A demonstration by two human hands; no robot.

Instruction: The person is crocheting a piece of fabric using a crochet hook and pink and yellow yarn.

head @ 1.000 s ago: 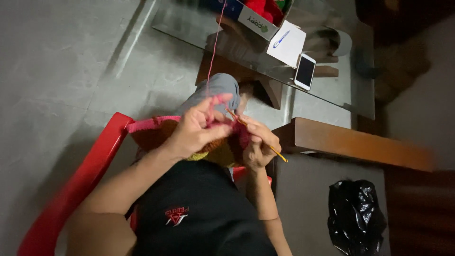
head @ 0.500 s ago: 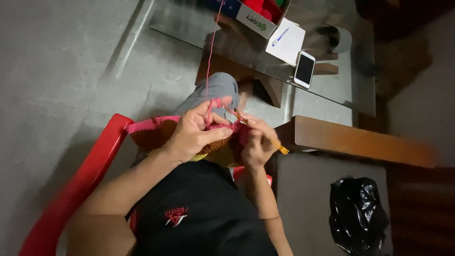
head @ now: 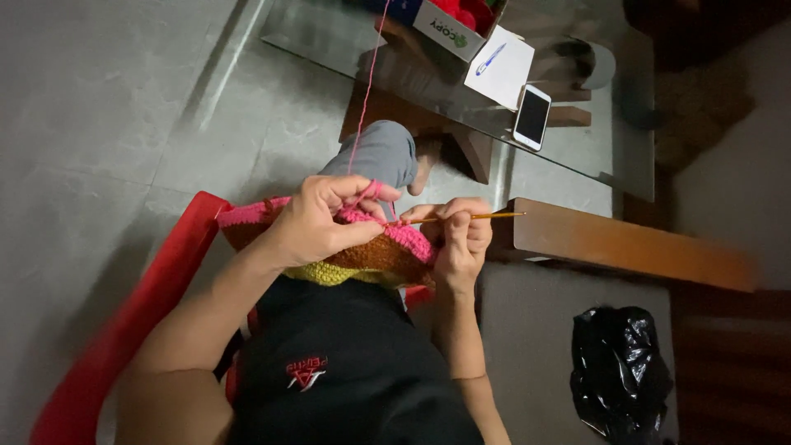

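Observation:
A crocheted piece (head: 375, 255) with pink, brown and yellow bands lies across my lap. My left hand (head: 317, 222) grips its pink edge, with pink yarn (head: 367, 91) wrapped over a finger and running up to the table. My right hand (head: 460, 243) is closed around a thin orange crochet hook (head: 474, 217), whose tip sits at the pink edge between the two hands. The hook's handle sticks out to the right.
I sit in a red plastic chair (head: 156, 288). A glass table (head: 577, 140) ahead holds a white phone (head: 532, 117), a paper with a pen (head: 499, 67) and a box of yarn (head: 449, 21). A wooden armrest (head: 626, 247) and a black bag (head: 620, 371) are at right.
The hook has swung from pointing down-right to lying nearly level, and my right hand has shifted slightly along the pink edge. The left hand keeps its grip.

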